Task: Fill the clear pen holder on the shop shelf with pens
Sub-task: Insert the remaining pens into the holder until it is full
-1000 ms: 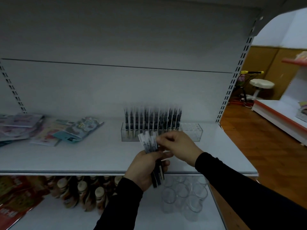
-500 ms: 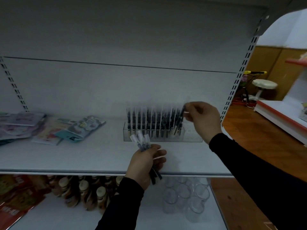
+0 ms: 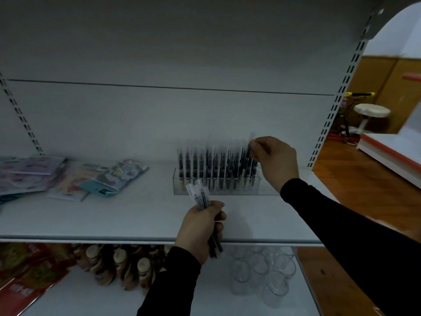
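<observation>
Pens [image 3: 216, 169] stand upright in rows in the clear pen holder [image 3: 180, 187], which sits toward the back of the white shelf [image 3: 114, 215]. Right hand [image 3: 276, 163] pinches one pen [image 3: 248, 151] by its top at the holder's right end. Left hand [image 3: 200, 226], in front of the holder, is closed around a bundle of pens [image 3: 199, 197].
</observation>
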